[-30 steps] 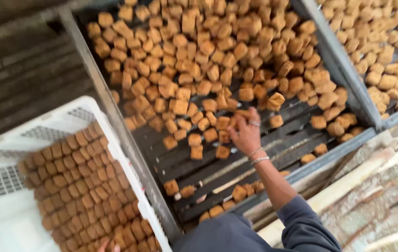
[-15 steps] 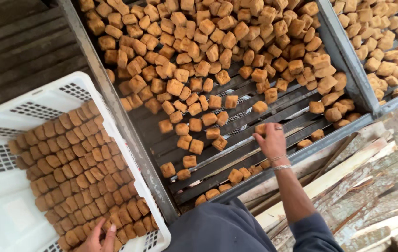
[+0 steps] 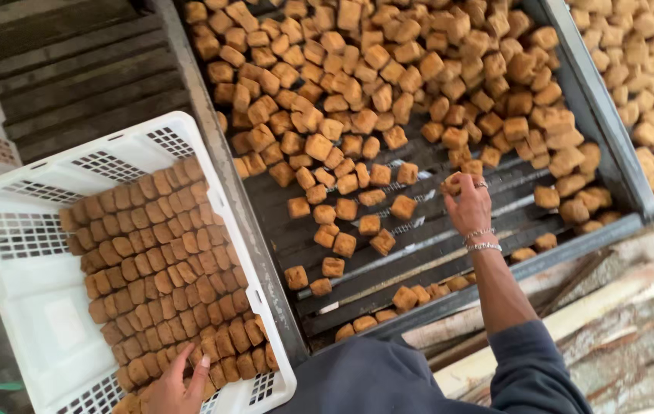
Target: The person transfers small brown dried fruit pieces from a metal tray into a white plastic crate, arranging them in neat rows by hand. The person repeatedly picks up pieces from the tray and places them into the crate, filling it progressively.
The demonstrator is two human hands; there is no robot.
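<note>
A dark slatted drying tray (image 3: 388,253) holds a heap of golden-brown cubes (image 3: 388,84), thinning out toward its near edge. My right hand (image 3: 469,205), with bracelets on the wrist, is over the tray's near part and closed on one brown cube (image 3: 453,182). On the left stands a white plastic crate (image 3: 28,253) with brown cubes packed in rows (image 3: 166,268). My left hand (image 3: 177,383) rests at the crate's near edge, fingers spread on the packed cubes, holding nothing.
A second tray of the same cubes (image 3: 649,84) lies at the right behind a metal rail (image 3: 595,100). Rough wooden planks (image 3: 618,307) run below the tray's near edge. Dark wooden slats (image 3: 59,69) lie at the upper left.
My right hand moved slightly up over the tray and closed on a cube. My left hand came further into view on the crate's cubes.
</note>
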